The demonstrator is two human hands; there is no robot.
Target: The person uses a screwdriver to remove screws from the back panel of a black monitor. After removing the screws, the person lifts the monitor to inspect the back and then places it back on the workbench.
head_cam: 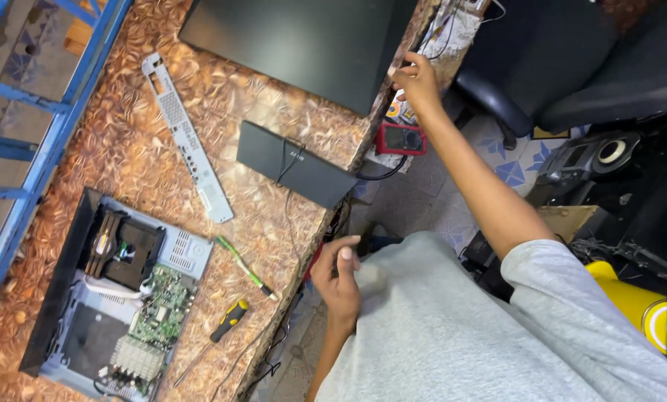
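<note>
The brown patterned stone-look table (147, 141) carries an opened grey metal electronics case (117, 298). Beyond the table's far edge, the right hand (417, 82) reaches, fingers loosely curled, empty. At its near edge, the left hand (337, 275) pinches a small dark object (366, 240).

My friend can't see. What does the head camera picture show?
A person in a grey shirt reaches their right hand to the far edge of a brown patterned table, while the left hand hangs near their chest. On the table lie an opened electronics box with a green circuit board, a yellow-and-black screwdriver and a flat black box.
</note>
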